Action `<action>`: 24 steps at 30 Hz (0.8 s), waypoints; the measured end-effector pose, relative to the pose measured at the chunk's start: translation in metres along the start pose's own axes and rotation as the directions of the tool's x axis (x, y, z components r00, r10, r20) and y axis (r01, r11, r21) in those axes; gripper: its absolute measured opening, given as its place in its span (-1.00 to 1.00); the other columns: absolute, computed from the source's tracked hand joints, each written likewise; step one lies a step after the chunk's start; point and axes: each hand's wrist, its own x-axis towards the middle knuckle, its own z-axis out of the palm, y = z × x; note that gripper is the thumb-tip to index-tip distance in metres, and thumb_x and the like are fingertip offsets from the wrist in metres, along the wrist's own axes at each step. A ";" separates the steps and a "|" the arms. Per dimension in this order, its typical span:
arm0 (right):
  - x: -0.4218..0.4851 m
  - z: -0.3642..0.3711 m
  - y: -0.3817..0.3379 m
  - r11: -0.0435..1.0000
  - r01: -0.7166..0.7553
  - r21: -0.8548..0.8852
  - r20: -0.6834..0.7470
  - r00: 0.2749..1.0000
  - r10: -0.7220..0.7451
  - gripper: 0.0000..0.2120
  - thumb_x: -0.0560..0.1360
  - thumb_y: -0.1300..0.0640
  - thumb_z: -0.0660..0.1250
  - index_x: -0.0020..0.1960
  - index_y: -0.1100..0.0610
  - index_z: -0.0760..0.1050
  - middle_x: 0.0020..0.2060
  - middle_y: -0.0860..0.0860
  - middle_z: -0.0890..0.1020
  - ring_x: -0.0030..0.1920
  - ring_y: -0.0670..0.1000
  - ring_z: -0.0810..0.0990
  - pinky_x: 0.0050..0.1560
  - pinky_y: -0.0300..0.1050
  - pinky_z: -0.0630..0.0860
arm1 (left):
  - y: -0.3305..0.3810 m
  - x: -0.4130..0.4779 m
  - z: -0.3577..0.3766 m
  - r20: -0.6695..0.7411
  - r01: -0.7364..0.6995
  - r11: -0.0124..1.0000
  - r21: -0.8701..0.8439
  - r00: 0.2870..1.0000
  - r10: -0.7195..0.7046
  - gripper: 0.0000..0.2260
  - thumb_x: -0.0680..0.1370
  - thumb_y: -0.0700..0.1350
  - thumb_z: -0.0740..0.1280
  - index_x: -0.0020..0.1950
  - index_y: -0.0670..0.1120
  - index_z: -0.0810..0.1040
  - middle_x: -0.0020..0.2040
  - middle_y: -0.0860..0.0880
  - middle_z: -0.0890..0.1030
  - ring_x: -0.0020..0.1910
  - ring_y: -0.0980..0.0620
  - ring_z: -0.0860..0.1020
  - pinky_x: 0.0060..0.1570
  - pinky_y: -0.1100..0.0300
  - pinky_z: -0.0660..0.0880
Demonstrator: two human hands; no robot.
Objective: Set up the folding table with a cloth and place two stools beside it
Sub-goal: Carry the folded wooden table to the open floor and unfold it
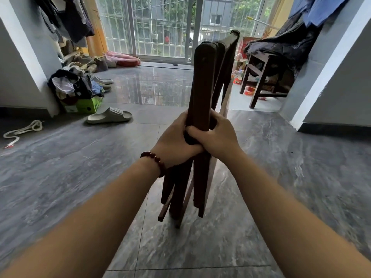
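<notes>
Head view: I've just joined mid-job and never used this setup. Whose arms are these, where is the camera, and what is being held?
There is no machine here: a person works with bare hands, and the single camera sits on their head, looking forward and down. The left hand, which has a bead bracelet at its wrist, and the right hand both grip a folded table of dark wood, held upright over the grey tiled floor. On the floor lie a slipper, a rope and a pile of clothes. No cloth is on the table yet.

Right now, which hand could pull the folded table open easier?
Probably the left hand: loose legs of the folded table hang below it, while the right hand wraps its thick front post and can steady it.
</notes>
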 end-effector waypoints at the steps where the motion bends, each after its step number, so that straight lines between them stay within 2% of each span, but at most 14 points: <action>1: 0.000 0.001 0.001 1.000 0.003 0.001 -0.005 1.000 -0.003 -0.58 0.23 -0.06 0.45 0.07 -0.02 0.57 -0.15 -0.15 0.66 -0.10 -0.18 0.62 -0.03 -0.18 0.58 | -0.001 0.002 -0.001 0.023 -0.004 1.000 0.002 1.000 0.004 -0.36 0.32 -0.27 0.48 0.35 -0.03 0.34 0.03 0.19 0.55 -0.03 0.38 0.53 -0.11 0.52 0.44; 6: -0.001 0.005 0.001 1.000 0.015 0.002 -0.034 0.999 -0.015 -0.56 0.24 -0.09 0.45 0.09 -0.01 0.57 -0.15 -0.16 0.66 -0.10 -0.19 0.62 -0.03 -0.21 0.57 | -0.006 0.012 -0.005 0.101 -0.016 0.999 -0.036 0.995 0.019 -0.35 0.31 -0.28 0.47 0.35 -0.03 0.34 0.08 0.07 0.58 0.01 0.25 0.57 -0.07 0.43 0.48; 10: -0.001 0.003 0.002 1.000 0.030 0.001 -0.021 0.999 -0.030 -0.54 0.25 -0.11 0.50 0.11 -0.03 0.57 -0.14 -0.19 0.66 -0.11 -0.26 0.61 -0.06 -0.36 0.54 | -0.012 0.012 -0.005 0.114 0.045 0.988 -0.145 0.993 -0.029 -0.32 0.31 -0.31 0.49 0.37 -0.01 0.34 0.12 -0.01 0.60 0.04 0.15 0.60 -0.03 0.31 0.53; 15: -0.003 0.001 0.003 0.998 0.040 0.038 -0.031 0.999 -0.039 -0.54 0.23 -0.14 0.50 0.10 -0.04 0.58 -0.14 -0.18 0.67 -0.11 -0.24 0.63 -0.04 -0.30 0.55 | -0.012 0.011 -0.004 0.127 0.072 0.984 -0.163 0.991 -0.051 -0.22 0.25 -0.19 0.49 0.43 0.02 0.29 0.28 -0.10 0.46 0.14 0.05 0.57 0.12 0.06 0.54; 17: -0.003 0.001 0.003 0.998 0.039 0.055 -0.028 0.999 -0.037 -0.55 0.23 -0.12 0.50 0.09 -0.05 0.58 -0.17 -0.20 0.67 -0.12 -0.25 0.63 -0.07 -0.35 0.53 | -0.010 0.009 -0.004 0.136 0.076 0.981 -0.176 0.989 -0.053 -0.23 0.26 -0.19 0.49 0.43 0.03 0.28 0.28 -0.11 0.46 0.15 0.04 0.56 0.12 0.07 0.54; 21: -0.001 0.001 0.001 0.997 0.019 0.077 0.010 1.000 -0.019 -0.59 0.24 -0.09 0.50 0.07 -0.08 0.58 -0.20 -0.24 0.66 -0.14 -0.27 0.62 -0.13 -0.42 0.51 | -0.010 0.009 -0.006 0.160 0.075 0.983 -0.167 0.986 -0.048 -0.29 0.35 -0.31 0.46 0.42 0.01 0.26 0.14 0.01 0.58 0.06 0.16 0.59 -0.04 0.33 0.52; 24: -0.002 0.002 0.001 0.998 0.011 0.067 0.002 1.000 -0.011 -0.60 0.24 -0.10 0.50 0.06 -0.10 0.58 -0.20 -0.24 0.66 -0.14 -0.29 0.61 -0.13 -0.42 0.50 | -0.009 0.009 -0.007 0.167 0.090 0.978 -0.188 0.984 -0.059 -0.32 0.36 -0.33 0.44 0.39 0.04 0.28 0.12 0.07 0.59 0.05 0.17 0.59 -0.06 0.35 0.51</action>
